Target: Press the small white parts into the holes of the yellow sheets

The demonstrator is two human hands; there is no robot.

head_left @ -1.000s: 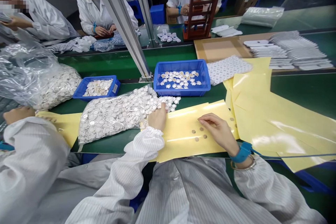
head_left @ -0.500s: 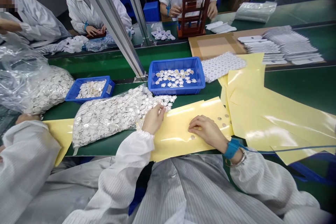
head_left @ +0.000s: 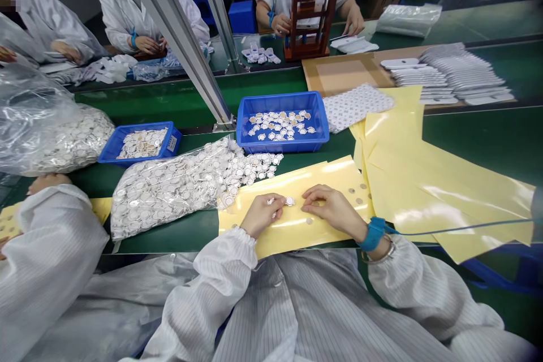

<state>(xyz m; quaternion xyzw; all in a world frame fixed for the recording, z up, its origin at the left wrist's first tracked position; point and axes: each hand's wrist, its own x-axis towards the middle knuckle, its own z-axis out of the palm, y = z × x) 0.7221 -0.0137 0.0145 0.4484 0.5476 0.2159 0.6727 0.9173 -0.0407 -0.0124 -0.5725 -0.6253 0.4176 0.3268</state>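
My left hand (head_left: 263, 212) rests on a yellow sheet (head_left: 297, 203) with its fingers pinched on a small white round part (head_left: 289, 201). My right hand (head_left: 333, 209) lies on the same sheet just to the right, fingers curled with their tips close to that part; I cannot see anything held in it. A few small grey discs (head_left: 357, 195) are stuck on the sheet beside my right hand. To the left, a clear bag (head_left: 169, 186) lies open, with white round parts spilling from it onto the sheet's far edge.
A blue tray (head_left: 282, 124) with several parts stands behind the sheet, a smaller blue tray (head_left: 142, 144) to its left. More yellow sheets (head_left: 428, 175) spread right. A co-worker's white sleeve (head_left: 51, 249) sits at my left; other people work across the belt.
My left hand has come back from the spilled pile by the bag to the middle of the sheet with a white part. My right hand stayed on the sheet, shifting slightly.
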